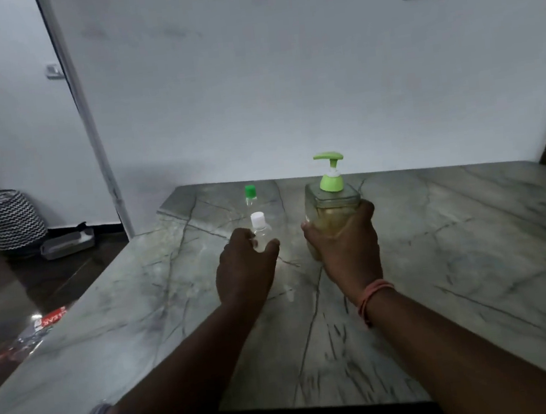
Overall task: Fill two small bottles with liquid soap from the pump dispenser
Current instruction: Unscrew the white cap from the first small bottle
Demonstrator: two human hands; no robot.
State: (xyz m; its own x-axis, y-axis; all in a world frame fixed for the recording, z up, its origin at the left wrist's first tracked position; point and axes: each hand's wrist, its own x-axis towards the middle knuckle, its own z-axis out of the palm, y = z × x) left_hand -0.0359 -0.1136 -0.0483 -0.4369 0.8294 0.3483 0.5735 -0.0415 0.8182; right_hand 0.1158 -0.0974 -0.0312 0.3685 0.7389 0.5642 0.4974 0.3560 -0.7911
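A clear pump dispenser (331,205) with a green pump head and yellowish soap stands upright on the marble table (457,254), and my right hand (346,249) is wrapped around its lower body. To its left, my left hand (245,271) curls around a small clear bottle with a white cap (260,230), thumb and fingers on either side of it. Both caps are on. A second small clear bottle with a green cap (250,195) stands farther back, untouched, near the table's far left part.
The table meets a white wall at the back. Its left edge drops to a dark floor, where a zigzag-patterned basket (11,219), a grey tray (66,244) and a red-printed packet (45,323) lie.
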